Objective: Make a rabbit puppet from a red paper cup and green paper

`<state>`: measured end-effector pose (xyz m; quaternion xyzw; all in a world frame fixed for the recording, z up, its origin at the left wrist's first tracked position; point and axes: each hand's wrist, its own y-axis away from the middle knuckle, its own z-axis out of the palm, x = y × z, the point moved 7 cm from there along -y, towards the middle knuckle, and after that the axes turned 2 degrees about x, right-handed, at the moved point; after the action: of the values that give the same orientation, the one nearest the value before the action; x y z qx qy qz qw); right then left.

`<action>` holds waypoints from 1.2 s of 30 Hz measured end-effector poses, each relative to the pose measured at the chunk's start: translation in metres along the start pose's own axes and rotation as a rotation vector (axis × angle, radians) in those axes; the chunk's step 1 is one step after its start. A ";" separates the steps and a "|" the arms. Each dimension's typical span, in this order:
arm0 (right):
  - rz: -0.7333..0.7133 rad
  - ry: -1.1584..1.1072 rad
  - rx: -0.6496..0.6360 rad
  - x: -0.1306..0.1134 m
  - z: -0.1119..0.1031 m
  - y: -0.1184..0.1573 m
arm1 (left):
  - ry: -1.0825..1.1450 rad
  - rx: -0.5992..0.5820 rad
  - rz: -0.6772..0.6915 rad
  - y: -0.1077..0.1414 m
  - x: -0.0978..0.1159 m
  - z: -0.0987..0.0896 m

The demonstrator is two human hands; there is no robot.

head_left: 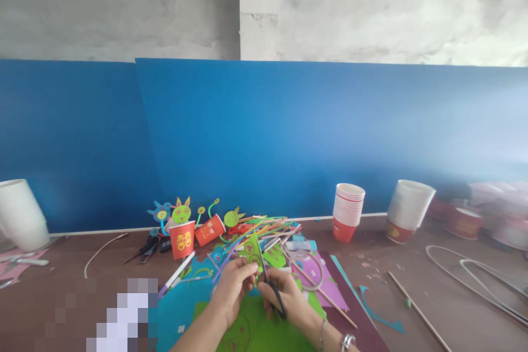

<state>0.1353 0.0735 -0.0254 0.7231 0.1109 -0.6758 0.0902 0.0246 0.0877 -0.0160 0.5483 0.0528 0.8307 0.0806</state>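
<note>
My left hand (235, 285) pinches a small piece of green paper (252, 250) with reddish round shapes drawn on it. In my right hand (291, 298) is a pair of black-handled scissors (275, 294), its blades pointing up along the right edge of that piece. How far apart the blades are, I cannot tell. Below both hands lies a larger green sheet (264, 330) with a drawn face at its lower left. It rests over a blue sheet (173, 308).
Behind my hands lie colourful pipe cleaners (268, 228) and paper scraps. Decorated red paper cups (182, 241) stand at back left, stacked cups (348, 212) at back right. A wooden stick (418, 311) and a cable (466, 269) lie right. A blue partition (268, 137) closes the back.
</note>
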 end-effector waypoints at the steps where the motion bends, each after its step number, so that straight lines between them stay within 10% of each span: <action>1: -0.002 -0.002 0.002 0.000 -0.001 0.000 | -0.001 -0.007 -0.004 0.000 0.000 0.000; 36: 0.054 -0.001 0.124 -0.004 -0.014 -0.002 | -0.035 -0.067 -0.081 -0.006 -0.007 -0.003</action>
<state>0.1479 0.0794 -0.0202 0.7297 0.0492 -0.6790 0.0636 0.0250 0.0920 -0.0243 0.5571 0.0458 0.8184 0.1334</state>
